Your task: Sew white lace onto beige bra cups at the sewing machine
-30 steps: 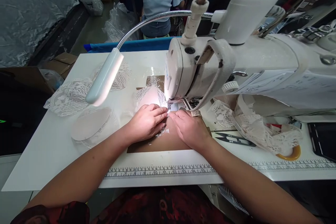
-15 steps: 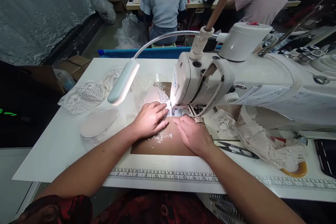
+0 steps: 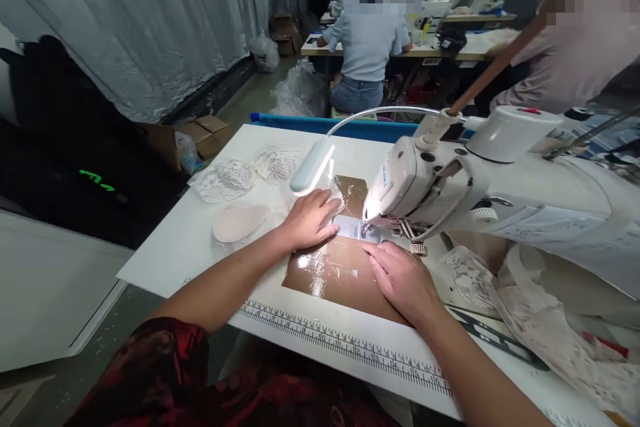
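My left hand (image 3: 313, 219) lies just left of the sewing machine's needle area, its bent fingers and thumb on a sheer white lace piece (image 3: 336, 199), partly hidden under the hand. My right hand (image 3: 403, 277) rests on the shiny brown board (image 3: 345, 273) in front of the needle, fingers drawn together; anything under the fingertips is hidden. Between the hands the metal needle plate (image 3: 350, 227) shows bare under the white sewing machine head (image 3: 400, 177). On the table to the left lie a smooth pale cup (image 3: 240, 221) and two lace cups (image 3: 225, 180).
A lamp (image 3: 313, 165) on a bendable arm hangs over the work. To the right are black thread snips (image 3: 500, 340) and a heap of lace (image 3: 540, 320). A printed ruler (image 3: 345, 347) runs along the front edge. Two people (image 3: 370, 40) sit beyond.
The view has swung left. My left hand and the lace piece have moved left, away from the needle, baring the metal plate. My right hand stays near the plate's front edge.
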Available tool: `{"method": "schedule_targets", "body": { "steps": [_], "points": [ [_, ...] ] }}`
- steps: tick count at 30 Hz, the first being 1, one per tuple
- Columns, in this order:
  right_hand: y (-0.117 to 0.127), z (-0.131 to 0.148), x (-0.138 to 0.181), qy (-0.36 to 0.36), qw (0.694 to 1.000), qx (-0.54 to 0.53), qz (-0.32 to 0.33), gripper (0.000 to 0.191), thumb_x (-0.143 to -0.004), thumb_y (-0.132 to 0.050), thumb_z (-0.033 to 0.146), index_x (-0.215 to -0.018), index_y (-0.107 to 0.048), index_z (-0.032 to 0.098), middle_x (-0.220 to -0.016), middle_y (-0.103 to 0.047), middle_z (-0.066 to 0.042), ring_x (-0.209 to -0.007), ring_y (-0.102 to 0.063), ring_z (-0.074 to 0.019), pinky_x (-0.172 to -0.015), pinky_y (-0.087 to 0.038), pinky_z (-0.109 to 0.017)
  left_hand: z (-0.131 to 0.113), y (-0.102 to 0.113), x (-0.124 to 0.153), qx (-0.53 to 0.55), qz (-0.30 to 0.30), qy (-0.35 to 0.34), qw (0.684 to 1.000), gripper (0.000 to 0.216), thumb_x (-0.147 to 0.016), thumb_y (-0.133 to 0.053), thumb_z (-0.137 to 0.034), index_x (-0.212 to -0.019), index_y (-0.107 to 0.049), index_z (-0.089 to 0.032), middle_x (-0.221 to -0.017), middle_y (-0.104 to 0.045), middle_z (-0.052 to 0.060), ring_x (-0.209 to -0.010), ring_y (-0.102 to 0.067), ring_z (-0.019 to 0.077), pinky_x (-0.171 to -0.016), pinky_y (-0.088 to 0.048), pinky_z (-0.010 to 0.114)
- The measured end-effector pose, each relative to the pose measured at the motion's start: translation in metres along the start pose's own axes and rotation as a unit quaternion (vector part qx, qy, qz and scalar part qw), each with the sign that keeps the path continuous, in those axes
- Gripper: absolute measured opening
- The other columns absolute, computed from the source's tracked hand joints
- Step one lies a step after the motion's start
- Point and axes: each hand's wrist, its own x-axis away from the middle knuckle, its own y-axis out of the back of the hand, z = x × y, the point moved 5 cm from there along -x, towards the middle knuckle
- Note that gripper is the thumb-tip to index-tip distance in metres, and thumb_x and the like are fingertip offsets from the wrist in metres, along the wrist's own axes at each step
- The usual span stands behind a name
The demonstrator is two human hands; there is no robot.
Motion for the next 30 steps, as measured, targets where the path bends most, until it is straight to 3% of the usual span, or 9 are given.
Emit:
{"method": "schedule_targets", "body": {
  "steps": [5,9,12,15,18,20,22,25,30],
  "points": [
    [0.002,0.0,0.002,0.018,1.0,0.004,-0.009,0.035,-0.091,-0.038,0.018,-0.111,-0.066,0.017,-0.091,-0.068,-0.008,-0.077,-0.064,-0.0191,-0.068,-0.048,-0.03,0.038,0.058,0.038,-0.074,0.042,0.179,0.98,0.046,-0.092,-0.037,-0.045,-0.122,-0.05,-0.013,-0.117,-0.059,0.017,-0.108,-0.055,0.0325,-0.089,-0.043,0.045],
    [0.004,0.001,0.005,0.021,1.0,-0.001,-0.02,0.035,-0.091,-0.038,0.018,-0.111,-0.067,0.017,-0.092,-0.068,-0.007,-0.077,-0.064,-0.019,-0.067,-0.048,-0.031,0.091,0.074,0.11,-0.122,0.137,0.407,0.895,0.04,-0.087,-0.041,-0.046,-0.093,-0.057,-0.01,-0.096,-0.062,0.019,-0.096,-0.057,0.0375,-0.077,-0.044,0.045],
    [0.003,0.0,0.005,0.024,0.999,-0.015,-0.027,0.035,-0.091,-0.038,0.018,-0.111,-0.067,0.016,-0.09,-0.068,-0.007,-0.079,-0.064,-0.02,-0.068,-0.048,-0.032,0.101,0.071,0.152,-0.021,0.062,0.402,0.913,0.023,-0.084,-0.045,-0.04,-0.083,-0.049,-0.017,-0.089,-0.059,0.011,-0.087,-0.057,0.0286,-0.068,-0.044,0.034],
    [0.002,0.0,0.005,0.021,0.999,-0.032,-0.027,0.034,-0.09,-0.04,0.018,-0.109,-0.067,0.016,-0.092,-0.069,-0.008,-0.081,-0.064,-0.0212,-0.07,-0.048,-0.033,0.079,0.059,0.167,0.283,0.004,0.342,0.896,0.028,-0.083,-0.052,-0.045,-0.078,-0.04,-0.02,-0.073,-0.051,0.0,-0.063,-0.051,0.0152,-0.054,-0.038,0.023],
    [0.007,0.0,0.006,0.004,0.995,-0.09,-0.044,0.03,-0.09,-0.043,0.02,-0.108,-0.067,0.018,-0.094,-0.069,-0.006,-0.083,-0.063,-0.02,-0.072,-0.047,-0.032,0.03,0.046,0.144,0.53,0.06,0.239,0.811,0.028,-0.081,-0.061,-0.04,-0.091,-0.043,-0.021,-0.082,-0.055,-0.001,-0.065,-0.054,0.0118,-0.057,-0.042,0.021],
    [0.013,-0.001,0.007,-0.011,0.985,-0.158,-0.068,0.026,-0.091,-0.045,0.023,-0.104,-0.068,0.02,-0.09,-0.069,-0.004,-0.082,-0.063,-0.0179,-0.072,-0.046,-0.03,-0.004,0.036,0.114,0.579,0.129,0.155,0.79,0.037,-0.081,-0.063,-0.034,-0.112,-0.046,-0.021,-0.101,-0.06,0.006,-0.086,-0.061,0.0175,-0.07,-0.048,0.026],
    [0.02,-0.001,0.01,-0.009,0.971,-0.222,-0.092,0.023,-0.091,-0.047,0.026,-0.094,-0.068,0.019,-0.082,-0.068,-0.003,-0.076,-0.061,-0.016,-0.07,-0.046,-0.028,-0.026,0.023,0.081,0.547,0.147,0.104,0.818,0.054,-0.078,-0.064,-0.028,-0.127,-0.043,-0.018,-0.124,-0.055,0.012,-0.113,-0.055,0.0254,-0.091,-0.046,0.034],
    [0.024,0.004,0.013,0.032,0.963,-0.258,-0.073,0.023,-0.09,-0.049,0.028,-0.08,-0.068,0.018,-0.072,-0.064,-0.002,-0.068,-0.056,-0.0142,-0.065,-0.042,-0.026,-0.039,-0.003,0.04,0.421,0.145,0.069,0.893,0.063,-0.073,-0.063,-0.023,-0.132,-0.044,-0.018,-0.138,-0.047,0.012,-0.128,-0.044,0.0288,-0.107,-0.035,0.04],
    [0.016,0.011,0.013,0.059,0.982,-0.179,0.031,0.023,-0.089,-0.049,0.023,-0.075,-0.068,0.019,-0.07,-0.063,-0.001,-0.069,-0.053,-0.0124,-0.06,-0.032,-0.024,-0.029,-0.029,0.008,0.4,0.089,0.082,0.908,0.047,-0.074,-0.057,-0.027,-0.119,-0.051,-0.014,-0.104,-0.063,0.009,-0.095,-0.06,0.022,-0.085,-0.049,0.036]
  ]
}}
